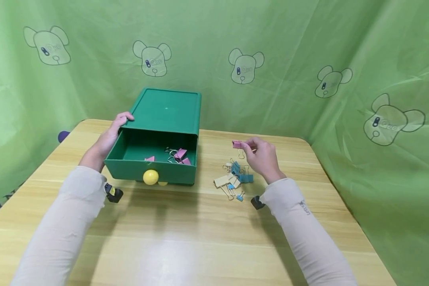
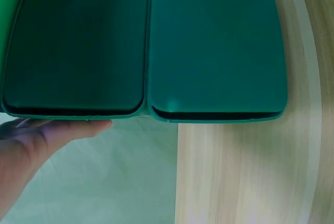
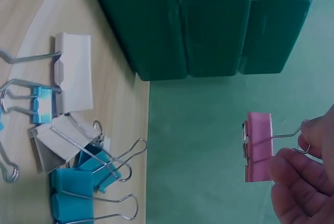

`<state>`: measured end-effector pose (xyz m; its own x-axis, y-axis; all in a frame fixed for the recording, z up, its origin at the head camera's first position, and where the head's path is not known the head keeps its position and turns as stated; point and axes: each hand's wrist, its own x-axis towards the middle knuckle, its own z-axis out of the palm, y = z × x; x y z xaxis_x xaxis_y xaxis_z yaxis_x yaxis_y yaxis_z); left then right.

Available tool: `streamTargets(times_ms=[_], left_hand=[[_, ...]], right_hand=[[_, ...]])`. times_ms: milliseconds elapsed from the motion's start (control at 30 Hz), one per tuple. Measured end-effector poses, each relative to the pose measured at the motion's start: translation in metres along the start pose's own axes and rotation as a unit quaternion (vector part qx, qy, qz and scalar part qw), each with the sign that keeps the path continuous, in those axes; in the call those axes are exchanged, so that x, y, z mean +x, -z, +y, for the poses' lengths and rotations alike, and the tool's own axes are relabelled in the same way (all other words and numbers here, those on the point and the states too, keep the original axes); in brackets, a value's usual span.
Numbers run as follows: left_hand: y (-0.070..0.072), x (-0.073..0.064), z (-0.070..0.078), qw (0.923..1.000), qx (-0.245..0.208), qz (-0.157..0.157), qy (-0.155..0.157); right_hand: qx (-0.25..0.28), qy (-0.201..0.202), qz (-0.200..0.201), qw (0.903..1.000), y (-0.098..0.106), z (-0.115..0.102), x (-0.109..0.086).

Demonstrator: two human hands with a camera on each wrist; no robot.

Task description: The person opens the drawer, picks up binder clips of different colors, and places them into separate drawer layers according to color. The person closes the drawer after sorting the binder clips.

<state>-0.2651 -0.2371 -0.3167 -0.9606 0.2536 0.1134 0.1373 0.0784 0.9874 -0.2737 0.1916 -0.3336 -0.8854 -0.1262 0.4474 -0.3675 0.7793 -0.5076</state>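
A green drawer box (image 1: 166,109) stands on the table with its upper drawer (image 1: 123,167) pulled out. My left hand (image 1: 106,141) rests against the box's left side, fingertips over its top edge. Inside the drawer lie several pink binder clips (image 1: 180,154). With thumb and fingers my right hand (image 1: 263,157) pinches another pink binder clip (image 3: 259,148) by its wire handle, raised to the right of the box. Below that hand is a loose pile of binder clips: teal ones (image 3: 72,195), cream ones (image 3: 75,72) and small blue ones (image 1: 240,197).
A yellow knob (image 1: 150,177) sticks out from the drawer's front, and part of a second one shows underneath. The wooden table (image 1: 200,246) runs back to a green curtain (image 1: 207,35) printed with bear heads. Each wrist wears a small black camera.
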Motion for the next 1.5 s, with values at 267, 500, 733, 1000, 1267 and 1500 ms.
streamTargets(times_ms=[267, 500, 733, 1000, 1267, 1500], left_hand=[[0.000, 0.000, 0.000, 0.9999, 0.005, 0.003, 0.009], [0.000, 0.000, 0.000, 0.9999, 0.005, 0.003, 0.013], [0.001, 0.000, -0.002, 0.9999, 0.008, 0.004, 0.014], [0.001, 0.000, -0.002, 0.9999, 0.010, 0.003, 0.005], [0.000, 0.002, 0.001, 0.9999, 0.008, 0.001, 0.011], [-0.001, 0.000, -0.001, 0.9999, 0.009, 0.003, 0.014]], right_hand=[[0.006, 0.028, 0.021, 0.9994, 0.002, -0.011, -0.001], [0.033, 0.027, 0.018, 0.9989, 0.004, -0.022, -0.003], [0.042, 0.049, 0.028, 0.9976, 0.004, -0.031, -0.003], [0.051, 0.086, 0.050, 0.9937, 0.006, -0.038, -0.004], [0.064, 0.120, 0.067, 0.9885, 0.011, -0.049, -0.005], [0.069, 0.165, 0.078, 0.9808, 0.012, -0.057, -0.006]])
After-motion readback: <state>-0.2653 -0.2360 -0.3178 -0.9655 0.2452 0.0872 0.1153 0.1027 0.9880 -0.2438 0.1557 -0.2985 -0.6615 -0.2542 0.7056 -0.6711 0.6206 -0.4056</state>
